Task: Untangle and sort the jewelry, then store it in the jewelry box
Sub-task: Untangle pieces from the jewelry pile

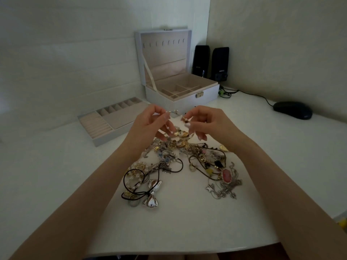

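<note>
Left hand: our left hand (pixel 150 124) is hovering above the heap, its thumb and forefinger pinching one end of a beaded strand (pixel 170 129) while the other fingers are curling under it.
Right hand: our right hand (pixel 204 122) is pinching the same strand at a small gold-coloured part, thumb and forefinger closed on it.
Beaded strand: it is hanging in a short loop between the two hands, and its low end is dipping into the top of the heap; we cannot tell whether it is caught there.
Jewelry pile (pixel 180 156): it is lying just beneath the hands and spreading toward us between the forearms, with chains, cords, beads and gold and silver pieces all tangled together.
Silver bow pendant (pixel 152 192): it is lying at the near edge of the pile, beside our left forearm, on a black cord (pixel 131 184).
Pink oval pendant (pixel 227 175): it is resting beside our right forearm among silver chains.
Jewelry box (pixel 169 101): it is standing just beyond the hands with its lid upright and its divided compartments showing.
Tray (pixel 124 117): a tray with ring rolls and small slots is sitting beyond and to the left of our left hand, near the box.
Speakers (pixel 201 61): two black ones are standing behind the box, beyond our right hand.
Mouse (pixel 293 109): it is lying well off to the right of our right hand, its cable running back toward the speakers.
Table (pixel 187 222): the white top is carrying everything.
</note>
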The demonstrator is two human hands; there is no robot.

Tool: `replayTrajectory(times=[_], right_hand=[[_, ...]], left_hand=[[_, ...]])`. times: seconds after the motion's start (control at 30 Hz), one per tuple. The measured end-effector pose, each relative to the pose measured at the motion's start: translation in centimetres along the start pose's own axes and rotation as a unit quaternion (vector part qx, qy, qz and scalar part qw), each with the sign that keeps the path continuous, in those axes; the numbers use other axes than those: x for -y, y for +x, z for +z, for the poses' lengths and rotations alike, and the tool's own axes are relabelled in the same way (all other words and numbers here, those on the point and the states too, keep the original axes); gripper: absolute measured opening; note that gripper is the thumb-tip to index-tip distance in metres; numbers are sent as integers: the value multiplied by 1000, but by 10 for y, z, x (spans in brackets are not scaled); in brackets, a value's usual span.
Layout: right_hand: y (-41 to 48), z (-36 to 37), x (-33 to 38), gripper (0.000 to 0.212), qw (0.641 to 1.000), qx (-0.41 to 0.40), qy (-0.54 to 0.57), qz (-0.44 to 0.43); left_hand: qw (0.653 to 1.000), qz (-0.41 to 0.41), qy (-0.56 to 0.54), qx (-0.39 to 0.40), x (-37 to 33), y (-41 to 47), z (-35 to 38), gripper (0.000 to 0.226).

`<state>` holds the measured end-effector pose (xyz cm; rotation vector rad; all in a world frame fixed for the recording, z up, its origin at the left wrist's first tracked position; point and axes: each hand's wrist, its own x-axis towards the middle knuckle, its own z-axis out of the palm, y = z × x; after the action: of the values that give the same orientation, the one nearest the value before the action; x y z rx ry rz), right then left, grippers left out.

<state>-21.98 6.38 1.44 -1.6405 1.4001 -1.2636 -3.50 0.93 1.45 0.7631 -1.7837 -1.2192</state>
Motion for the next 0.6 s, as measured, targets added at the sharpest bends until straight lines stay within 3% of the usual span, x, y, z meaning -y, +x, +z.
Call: replayTrajectory(times=[0.17, 0.27, 0.33, 0.43, 0.6], right_hand=[[-3, 3, 0, 27, 987, 108, -117, 23], [-3, 7, -1, 18, 978, 147, -147, 35], [-2, 8, -2, 26, 978, 144, -144, 35], [-3, 5, -1, 14, 990, 111, -72, 50], [-3, 0, 0, 12, 994, 88, -18, 69]], left_hand=[[999, 6, -28, -15, -1, 1, 0, 15], [999, 13, -51, -7, -1, 2, -2, 14], [998, 19, -54, -1, -2, 1, -2, 15], [998, 11, -59, 14, -3, -1, -1, 17], [998, 2, -50, 33, -5, -3, 3, 21]])
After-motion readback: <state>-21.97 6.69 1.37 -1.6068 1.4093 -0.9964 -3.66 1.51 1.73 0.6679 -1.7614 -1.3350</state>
